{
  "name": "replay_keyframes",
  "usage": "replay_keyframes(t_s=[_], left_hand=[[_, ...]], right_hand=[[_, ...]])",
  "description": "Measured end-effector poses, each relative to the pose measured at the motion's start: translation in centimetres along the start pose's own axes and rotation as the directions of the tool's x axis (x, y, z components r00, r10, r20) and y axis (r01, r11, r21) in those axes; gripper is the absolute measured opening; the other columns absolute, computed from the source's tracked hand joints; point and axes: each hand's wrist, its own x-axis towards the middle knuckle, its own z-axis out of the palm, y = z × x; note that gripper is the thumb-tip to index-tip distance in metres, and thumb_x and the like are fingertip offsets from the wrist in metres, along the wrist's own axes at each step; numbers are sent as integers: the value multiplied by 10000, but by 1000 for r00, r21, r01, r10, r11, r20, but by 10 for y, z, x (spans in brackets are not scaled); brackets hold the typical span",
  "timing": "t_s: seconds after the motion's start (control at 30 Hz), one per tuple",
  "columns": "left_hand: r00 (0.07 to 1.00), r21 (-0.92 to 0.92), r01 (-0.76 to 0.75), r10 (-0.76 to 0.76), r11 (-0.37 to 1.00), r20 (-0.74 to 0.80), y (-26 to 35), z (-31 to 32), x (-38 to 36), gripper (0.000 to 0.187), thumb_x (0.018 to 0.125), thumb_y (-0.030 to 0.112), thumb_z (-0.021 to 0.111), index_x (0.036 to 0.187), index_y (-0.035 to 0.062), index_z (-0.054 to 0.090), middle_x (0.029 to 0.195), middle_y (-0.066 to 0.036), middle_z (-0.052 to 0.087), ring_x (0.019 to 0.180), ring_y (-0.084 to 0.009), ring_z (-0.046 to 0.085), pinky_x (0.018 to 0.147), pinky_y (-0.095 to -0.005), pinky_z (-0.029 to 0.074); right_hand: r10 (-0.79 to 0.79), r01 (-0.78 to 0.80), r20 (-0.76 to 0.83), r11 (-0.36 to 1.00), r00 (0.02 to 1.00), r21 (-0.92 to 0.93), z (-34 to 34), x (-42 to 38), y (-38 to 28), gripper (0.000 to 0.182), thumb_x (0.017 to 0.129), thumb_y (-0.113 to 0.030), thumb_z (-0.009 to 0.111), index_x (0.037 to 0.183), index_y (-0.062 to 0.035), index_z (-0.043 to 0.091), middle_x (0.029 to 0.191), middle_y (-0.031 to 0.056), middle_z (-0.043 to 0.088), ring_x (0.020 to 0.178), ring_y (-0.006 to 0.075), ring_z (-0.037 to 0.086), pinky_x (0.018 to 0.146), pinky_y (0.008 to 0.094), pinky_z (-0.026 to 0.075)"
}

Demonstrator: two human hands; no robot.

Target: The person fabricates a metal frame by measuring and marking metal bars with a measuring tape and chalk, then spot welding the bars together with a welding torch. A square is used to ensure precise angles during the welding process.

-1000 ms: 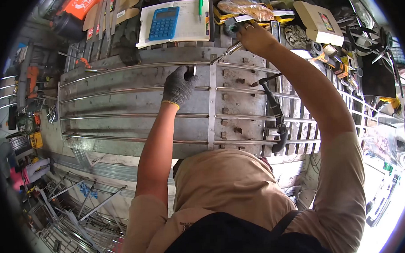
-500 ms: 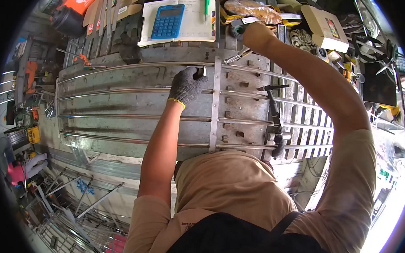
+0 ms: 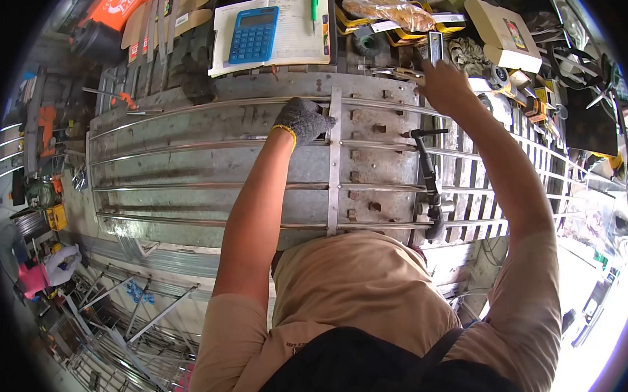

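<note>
My left hand [image 3: 302,120], in a grey knit glove with a yellow cuff, is closed beside the flat metal crossbar [image 3: 334,161], its fingertips at the bar's left edge. Whatever the glove grips is hidden by the fingers. Shiny round metal rods [image 3: 210,187] run crosswise under the crossbar. My bare right hand [image 3: 446,88] hovers over the back right of the workbench [image 3: 379,166], fingers pointing away from me. Its fingertips are right at the near end of a small silver-framed level [image 3: 435,48]; I cannot tell whether they grip anything.
A blue calculator [image 3: 254,35] and a green pen [image 3: 314,6] lie on an open notebook [image 3: 298,48]. A black clamp-like tool [image 3: 429,178] lies across the rods. At back right are a plastic-wrapped bundle [image 3: 388,13], a rag [image 3: 467,56] and a cardboard box [image 3: 505,34].
My right hand has moved right and nearer to me, away from the dark green roll. My left hand has slid right to the crossbar; the small light piece at its fingertips is now hidden.
</note>
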Motion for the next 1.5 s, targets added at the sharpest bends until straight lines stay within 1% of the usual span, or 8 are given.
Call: replay_keyframes(t_s=[0.27,0.3,0.53,0.63,0.9,1.23,1.4,1.5], left_hand=[[957,424,-288,277,859,89,-7,5,4,382,1052,502,659,1074,173,852,1099,-159,800,998,-387,767,903,-487,608],[996,40,52,-55,998,74,-4,3,8,438,1005,522,720,1092,111,844,1104,-176,809,989,-401,763,919,-491,600],[985,-175,164,-151,971,84,9,-5,1,495,938,467,817,1098,-2,816,1029,-229,804,937,-354,762,909,-441,589],[983,-268,182,-168,946,75,15,-13,-9,498,930,439,833,1118,-22,814,1056,-224,812,930,-340,759,905,-421,589],[970,-529,229,-238,817,52,21,-12,-22,587,921,462,838,1249,-23,796,1155,-205,826,1041,-304,775,973,-398,581],[979,-603,180,-199,777,37,20,-11,-28,530,880,484,851,979,-36,820,940,-227,812,861,-356,767,826,-409,588],[943,-207,233,-273,950,-192,24,-13,-33,581,849,542,872,1017,-12,824,1000,-213,818,939,-371,776,886,-429,604],[881,11,264,-237,964,-409,45,-26,-33,662,866,604,833,1190,28,792,1160,-195,793,1092,-381,749,1018,-472,565]], right_hand=[[344,-344,73,855,936,388,13,-139,45,424,1109,-365,657,1297,11,601,1227,303,715,1206,505,688,989,588,552],[363,-372,101,840,927,396,21,-157,50,411,1107,-356,663,1285,10,602,1231,301,715,1199,504,690,984,590,551],[234,-437,389,680,891,590,61,-239,-4,649,1016,-364,801,1483,-17,513,1268,259,734,1251,427,700,1082,501,549],[171,-330,284,409,944,851,89,-248,-34,715,976,-161,789,1569,-45,405,1092,238,754,1010,424,754,918,511,591],[382,-254,63,473,922,844,95,-257,-62,803,1003,-36,601,1699,-105,205,873,311,694,755,492,720,716,597,545],[377,-157,-47,492,925,856,-62,-216,-48,794,1029,-108,731,1728,-187,362,829,125,673,703,230,644,715,415,546],[297,-67,-107,521,949,851,-49,-173,-56,793,1027,-107,712,1715,-208,330,1201,312,764,1026,515,771,872,555,632],[293,-140,-4,469,956,872,-39,-149,-68,752,1019,-163,718,1688,-267,391,1254,301,756,1067,505,764,882,560,631]])
